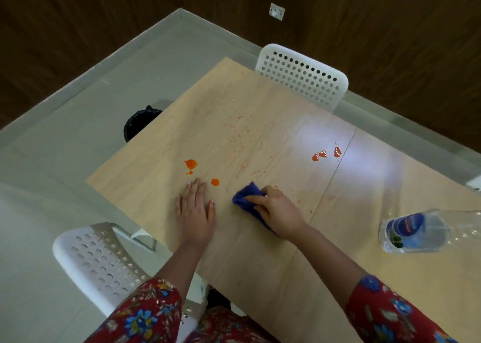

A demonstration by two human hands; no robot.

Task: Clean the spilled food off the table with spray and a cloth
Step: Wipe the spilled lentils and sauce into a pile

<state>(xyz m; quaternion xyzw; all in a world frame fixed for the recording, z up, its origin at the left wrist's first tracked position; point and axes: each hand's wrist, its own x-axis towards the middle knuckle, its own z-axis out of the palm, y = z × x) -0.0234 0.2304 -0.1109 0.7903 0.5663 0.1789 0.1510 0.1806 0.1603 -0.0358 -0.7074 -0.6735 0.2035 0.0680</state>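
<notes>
Just left of the cloth (247, 199), bunched in your right hand (278, 209), sits the nearest blob (215, 182); your left hand (195, 212) lies flat, fingers together, beside it. Sweep left.

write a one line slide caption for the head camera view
Right hand wipes a blue cloth over a wooden table dotted with orange spills, left hand flat beside it.

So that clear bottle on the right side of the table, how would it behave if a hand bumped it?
The bottle looks like thin clear plastic and seems mostly empty, so it is probably light and would slide easily on the smooth table. It appears round-bodied, so it may well tip and roll.
</notes>
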